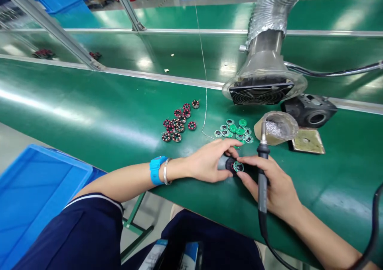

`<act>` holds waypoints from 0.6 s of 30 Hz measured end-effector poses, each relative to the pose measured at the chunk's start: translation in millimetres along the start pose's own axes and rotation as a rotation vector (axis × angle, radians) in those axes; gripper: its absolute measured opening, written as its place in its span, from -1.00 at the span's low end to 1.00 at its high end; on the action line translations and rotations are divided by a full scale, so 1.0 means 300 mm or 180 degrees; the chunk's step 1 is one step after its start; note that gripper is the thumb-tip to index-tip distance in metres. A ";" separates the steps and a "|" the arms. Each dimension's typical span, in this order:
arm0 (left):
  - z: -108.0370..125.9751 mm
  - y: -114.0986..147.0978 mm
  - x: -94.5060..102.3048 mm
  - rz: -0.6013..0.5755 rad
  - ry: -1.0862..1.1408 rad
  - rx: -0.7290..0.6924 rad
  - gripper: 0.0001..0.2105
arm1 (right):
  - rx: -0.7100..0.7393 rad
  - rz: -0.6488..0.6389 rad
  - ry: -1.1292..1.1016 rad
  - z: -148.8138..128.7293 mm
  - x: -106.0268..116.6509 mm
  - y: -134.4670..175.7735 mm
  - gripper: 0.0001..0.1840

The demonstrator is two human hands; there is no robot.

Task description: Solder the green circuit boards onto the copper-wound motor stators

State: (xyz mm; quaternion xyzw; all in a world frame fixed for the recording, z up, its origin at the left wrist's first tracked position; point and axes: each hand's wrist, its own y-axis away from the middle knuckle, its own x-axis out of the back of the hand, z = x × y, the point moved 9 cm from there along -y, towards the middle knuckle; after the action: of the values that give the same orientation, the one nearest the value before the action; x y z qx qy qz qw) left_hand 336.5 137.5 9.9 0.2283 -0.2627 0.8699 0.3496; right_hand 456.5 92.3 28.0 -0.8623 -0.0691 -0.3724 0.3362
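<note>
My left hand (208, 162) is closed round a short grey cylinder (222, 163) with a dark end piece; fingers cover part of it. At that end sits a small round green circuit board (238, 166), its edge pinched between my right thumb and forefinger. The same right hand (277, 186) also carries a soldering iron (262, 182), tip upward, cord hanging down. Just beyond my fingers lie several loose round circuit boards (240, 130), some green side up. To their left is a cluster of small wound motor coils (177, 122). Thin solder wire (205, 102) hangs down to the boards.
A fume extractor hood (265, 84) on a silver duct (269, 10) hangs over the bench. Below it stand a round tub (279, 128) of shiny metal bits, a dark iron stand (312, 110) and a sponge tray (308, 141). A blue crate (38, 206) is at lower left.
</note>
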 end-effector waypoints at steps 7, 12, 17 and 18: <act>-0.023 0.015 0.015 0.0077 0.0075 0.0009 -0.63 | 0.0049 -0.0082 -0.0102 0.001 -0.019 0.001 -0.53; -0.042 -0.003 0.038 0.0034 0.0396 0.0048 -0.92 | -0.0009 -0.0034 -0.0136 -0.001 -0.016 0.003 -0.49; -0.062 -0.026 0.028 -0.0230 0.0711 0.0217 -0.92 | -0.0028 -0.0036 -0.0109 0.005 -0.025 0.002 -0.53; -0.063 -0.029 0.025 -0.0281 0.0761 0.0233 -0.92 | -0.0020 -0.0058 -0.0128 0.006 -0.027 0.001 -0.54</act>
State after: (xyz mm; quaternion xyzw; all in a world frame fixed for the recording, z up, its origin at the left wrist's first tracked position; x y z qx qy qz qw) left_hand 333.9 158.1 2.5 0.1469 -0.1769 0.8837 0.4077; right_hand 451.9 94.3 21.4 -0.8699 -0.0825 -0.3583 0.3287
